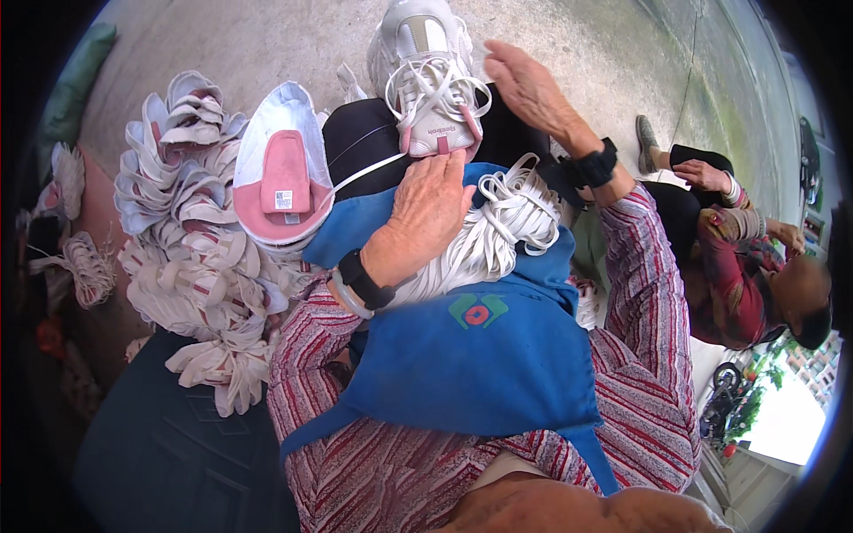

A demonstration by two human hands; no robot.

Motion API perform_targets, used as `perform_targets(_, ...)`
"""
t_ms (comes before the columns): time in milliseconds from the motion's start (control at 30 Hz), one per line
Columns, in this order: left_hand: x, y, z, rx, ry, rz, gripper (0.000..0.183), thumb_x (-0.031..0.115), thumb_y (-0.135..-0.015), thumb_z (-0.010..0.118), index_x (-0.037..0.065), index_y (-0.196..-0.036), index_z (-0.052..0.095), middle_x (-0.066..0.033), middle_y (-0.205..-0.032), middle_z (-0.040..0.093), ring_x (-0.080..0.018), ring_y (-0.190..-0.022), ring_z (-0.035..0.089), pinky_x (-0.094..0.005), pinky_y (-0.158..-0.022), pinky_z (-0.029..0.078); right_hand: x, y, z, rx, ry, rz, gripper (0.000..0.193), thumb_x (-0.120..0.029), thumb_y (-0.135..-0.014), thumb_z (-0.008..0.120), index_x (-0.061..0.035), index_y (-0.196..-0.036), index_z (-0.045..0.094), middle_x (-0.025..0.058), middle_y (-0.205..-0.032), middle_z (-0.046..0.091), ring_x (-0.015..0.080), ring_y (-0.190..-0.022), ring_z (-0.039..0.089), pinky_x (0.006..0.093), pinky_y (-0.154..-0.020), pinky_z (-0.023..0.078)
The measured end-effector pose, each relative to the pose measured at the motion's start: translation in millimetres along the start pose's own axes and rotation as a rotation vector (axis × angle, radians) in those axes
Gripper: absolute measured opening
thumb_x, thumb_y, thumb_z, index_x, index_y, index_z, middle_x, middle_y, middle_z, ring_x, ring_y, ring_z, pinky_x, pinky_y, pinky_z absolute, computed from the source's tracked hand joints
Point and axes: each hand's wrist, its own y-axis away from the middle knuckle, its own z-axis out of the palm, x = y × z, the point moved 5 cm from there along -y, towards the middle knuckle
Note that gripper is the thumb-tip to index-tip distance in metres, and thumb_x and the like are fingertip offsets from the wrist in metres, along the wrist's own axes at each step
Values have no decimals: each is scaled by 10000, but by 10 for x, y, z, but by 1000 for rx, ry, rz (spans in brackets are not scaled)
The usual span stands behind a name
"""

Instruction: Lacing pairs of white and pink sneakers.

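Note:
A white sports shoe (426, 75) with pink heel trim and loosely threaded white laces rests heel toward me on my dark-trousered knee. My left hand (425, 213) lies across a bundle of white laces (511, 222) on my blue apron (480, 355), its fingers curled against the shoe's heel. My right hand (531, 89) is raised just right of the shoe, fingers straight and holding nothing. Both wrists wear black bands. A white shoe upper with a pink inner panel (280, 173) lies left of my knee.
A big heap of white-and-pink shoe uppers (191, 231) fills the left side, above a dark panelled surface (169, 453). Another person (737, 258) in red patterned clothes sits at the right on the concrete floor (267, 44). A small motorbike (724, 391) stands lower right.

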Motion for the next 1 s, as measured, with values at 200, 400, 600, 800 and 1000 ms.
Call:
perform_targets(200, -133, -170, 144, -204, 107, -223, 439, 307, -779, 658, -49, -1013, 550, -203, -769, 617, -357, -717, 603, -424, -683, 465, 2, -32, 160, -175, -385, 81, 455, -278, -940, 425, 41, -1264, 434, 200, -1135, 577, 283, -1072, 546, 319, -945, 399)
perform_targets(400, -159, -44, -653, -62, 672, -577, 364, 357, -757, 701, -2, -715, 656, 21, -684, 595, -53, -615, 518, -209, -545, 396, -57, 36, 296, -151, 10, 50, 366, -186, -872, 491, -10, -1193, 493, 227, -1050, 569, 364, -925, 588, 390, -825, 472)
perform_targets(600, -1162, 1076, -1312, 655, 1563, -621, 535, 419, -900, 494, 23, -1249, 405, -115, -814, 617, -251, -697, 616, -362, -641, 507, -227, 158, 327, 5, 238, -203, 447, -372, -851, 510, 3, -1094, 515, 189, -921, 590, 338, -792, 603, 440, -759, 448)
perform_targets(800, -1776, 1733, -1688, 340, 522, -1068, 352, 333, -939, 444, 26, -1080, 543, -110, -711, 613, -278, -702, 624, -394, -654, 482, -327, 138, 433, -43, 367, -161, 345, -305, -846, 506, 1, -1002, 538, 177, -820, 617, 322, -776, 613, 443, -760, 413)
perform_targets(1000, -564, 297, -1426, 289, -81, -298, 411, 272, -835, 594, 38, -1171, 550, -155, -1080, 596, -311, -1004, 565, -432, -883, 417, -418, 137, 451, -120, 610, -207, 230, -136, -766, 551, 13, -932, 493, 158, -774, 599, 294, -777, 598, 411, -797, 384)
